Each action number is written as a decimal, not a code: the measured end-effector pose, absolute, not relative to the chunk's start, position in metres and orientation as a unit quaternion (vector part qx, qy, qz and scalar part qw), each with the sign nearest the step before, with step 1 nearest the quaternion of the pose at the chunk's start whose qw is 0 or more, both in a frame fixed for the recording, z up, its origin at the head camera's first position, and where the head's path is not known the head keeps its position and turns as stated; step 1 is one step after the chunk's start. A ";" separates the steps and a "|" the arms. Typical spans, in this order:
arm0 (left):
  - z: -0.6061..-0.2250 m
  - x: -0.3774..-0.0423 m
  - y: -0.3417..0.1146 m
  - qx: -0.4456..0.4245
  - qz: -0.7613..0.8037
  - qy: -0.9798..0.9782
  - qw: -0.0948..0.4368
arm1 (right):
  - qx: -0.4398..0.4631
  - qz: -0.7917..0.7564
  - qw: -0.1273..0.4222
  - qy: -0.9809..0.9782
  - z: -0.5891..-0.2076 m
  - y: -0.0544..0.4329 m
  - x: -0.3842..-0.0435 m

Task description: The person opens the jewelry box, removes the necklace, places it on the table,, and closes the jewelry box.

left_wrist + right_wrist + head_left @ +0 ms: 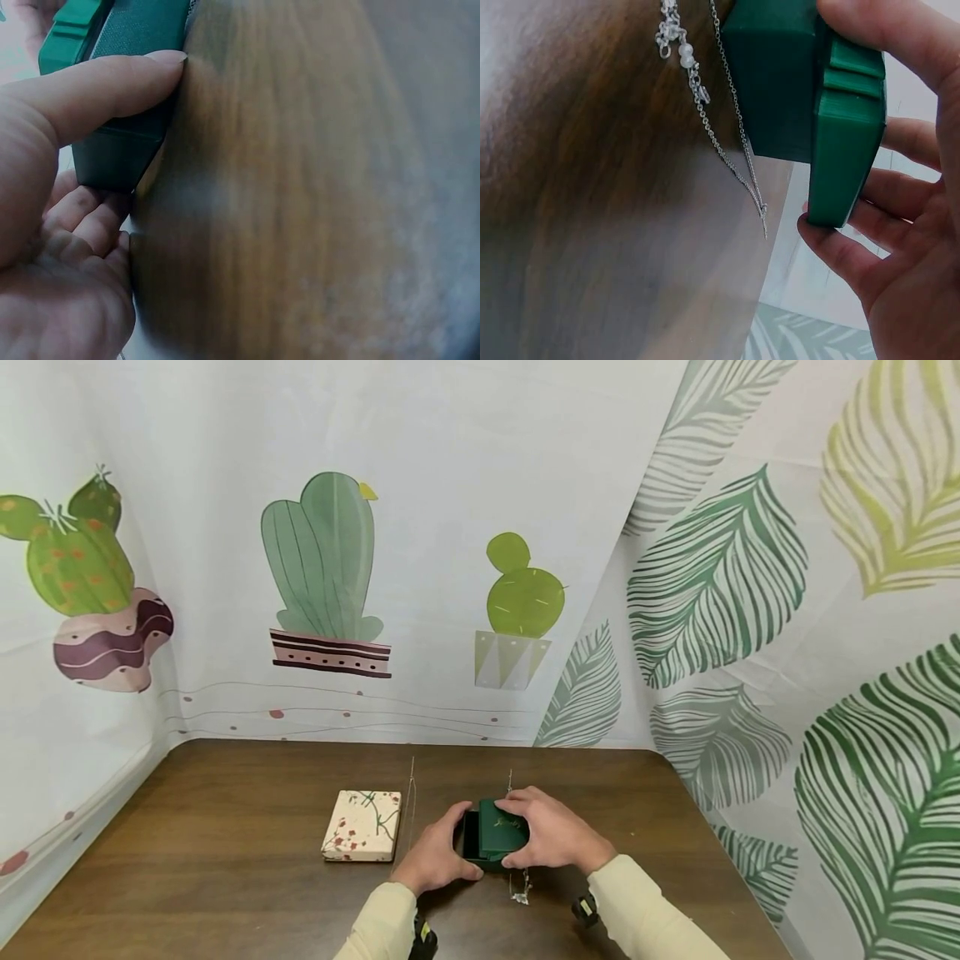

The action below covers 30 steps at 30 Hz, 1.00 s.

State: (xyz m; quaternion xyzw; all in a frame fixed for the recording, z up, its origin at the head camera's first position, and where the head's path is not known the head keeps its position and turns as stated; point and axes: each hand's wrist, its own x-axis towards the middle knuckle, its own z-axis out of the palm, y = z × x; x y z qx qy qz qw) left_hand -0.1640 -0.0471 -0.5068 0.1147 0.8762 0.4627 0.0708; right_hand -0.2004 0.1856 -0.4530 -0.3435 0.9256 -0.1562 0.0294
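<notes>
A small dark green jewelry box sits in front of me, its lid with gold lettering shifted to the right over the base. The base's dark inside shows along the left. My left hand grips the base, thumb on the near side and fingers round the far end. With thumb and fingers, my right hand holds the lid by its edges. A silver chain necklace with pearl-like beads lies on the table right beside the box; in the head view the box partly hides it.
Left of the hands lies a cream square box with a red blossom pattern. A second thin chain runs along its right side. The brown wooden table ends at a cactus-print curtain behind.
</notes>
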 end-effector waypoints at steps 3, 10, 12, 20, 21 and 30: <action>-0.507 -0.164 -0.047 0.116 0.467 0.874 0.072 | -0.344 -0.155 0.031 0.925 -0.454 0.184 -0.201; -0.506 -0.164 -0.047 0.115 0.467 0.874 0.072 | -0.355 -0.145 0.020 0.923 -0.456 0.180 -0.203; -0.506 -0.164 -0.047 0.115 0.468 0.874 0.070 | -0.357 -0.145 0.019 0.922 -0.455 0.179 -0.203; -0.507 -0.163 -0.047 0.118 0.468 0.873 0.068 | -0.363 -0.144 0.024 0.920 -0.457 0.173 -0.204; -0.507 -0.163 -0.047 0.119 0.468 0.873 0.069 | -0.363 -0.144 0.024 0.920 -0.457 0.173 -0.204; -0.507 -0.164 -0.047 0.121 0.474 0.869 0.070 | -0.366 -0.137 0.023 0.920 -0.457 0.168 -0.202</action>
